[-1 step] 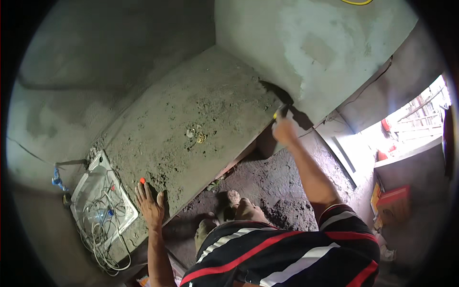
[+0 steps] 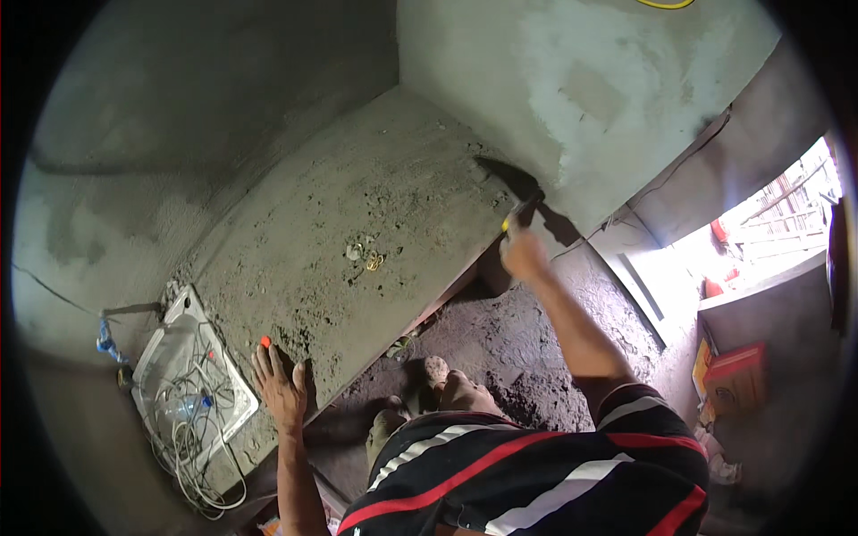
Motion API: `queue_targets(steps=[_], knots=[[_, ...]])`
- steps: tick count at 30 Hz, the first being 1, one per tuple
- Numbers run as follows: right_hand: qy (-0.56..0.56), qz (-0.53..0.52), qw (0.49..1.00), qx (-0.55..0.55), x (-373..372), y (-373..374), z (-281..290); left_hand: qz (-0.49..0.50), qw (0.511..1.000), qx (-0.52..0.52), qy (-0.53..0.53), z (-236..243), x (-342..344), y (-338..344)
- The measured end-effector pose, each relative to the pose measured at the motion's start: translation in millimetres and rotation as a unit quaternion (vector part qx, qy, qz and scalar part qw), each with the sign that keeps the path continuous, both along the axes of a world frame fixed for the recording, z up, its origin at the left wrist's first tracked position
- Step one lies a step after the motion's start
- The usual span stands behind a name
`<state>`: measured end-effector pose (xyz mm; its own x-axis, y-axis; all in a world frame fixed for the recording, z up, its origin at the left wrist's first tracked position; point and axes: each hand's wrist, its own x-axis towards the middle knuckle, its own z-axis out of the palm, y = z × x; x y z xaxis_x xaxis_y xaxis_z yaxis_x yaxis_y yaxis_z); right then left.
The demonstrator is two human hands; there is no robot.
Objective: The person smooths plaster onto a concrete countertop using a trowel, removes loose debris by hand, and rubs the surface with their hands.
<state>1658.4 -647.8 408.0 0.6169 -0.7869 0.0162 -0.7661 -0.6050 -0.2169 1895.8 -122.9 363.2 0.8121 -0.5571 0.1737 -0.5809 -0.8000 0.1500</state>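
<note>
My left hand (image 2: 281,389) lies flat, fingers stretched out, on the near left part of a rough grey cement slab (image 2: 420,259). A small orange-red round piece (image 2: 265,341) sits right by its fingertips. Over the slab's right edge, close to the far wall, my right hand (image 2: 524,255) is closed around a dark hand tool (image 2: 527,211) with a yellow part at the grip. Its exact kind is hard to make out, and dark shadows fall on both sides of it. Crumbs of cement and a small yellowish coil (image 2: 374,262) lie on the slab's middle.
A white sink (image 2: 243,390) with tangled pale cable (image 2: 183,447) and a clear bottle (image 2: 183,407) is set at the left. Plastered walls (image 2: 626,98) enclose the slab. At right are a bright opening (image 2: 778,214) and a red-orange box (image 2: 736,379). Loose debris (image 2: 536,402) covers the floor.
My right hand has shifted slightly left and toward me with the tool, which shows more of its length. My left hand stays in place.
</note>
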Motion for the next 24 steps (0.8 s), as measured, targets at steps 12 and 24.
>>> queue_targets(steps=[12,24], knots=[[-0.011,-0.021,0.997,-0.078,17.7,-100.9,-1.7,0.004,1.000,-0.016,0.022,7.0,1.9,-6.1],[-0.045,0.125,0.987,0.094,56.6,136.0,-1.8,0.008,0.999,-0.034,0.022,9.4,3.7,1.6]])
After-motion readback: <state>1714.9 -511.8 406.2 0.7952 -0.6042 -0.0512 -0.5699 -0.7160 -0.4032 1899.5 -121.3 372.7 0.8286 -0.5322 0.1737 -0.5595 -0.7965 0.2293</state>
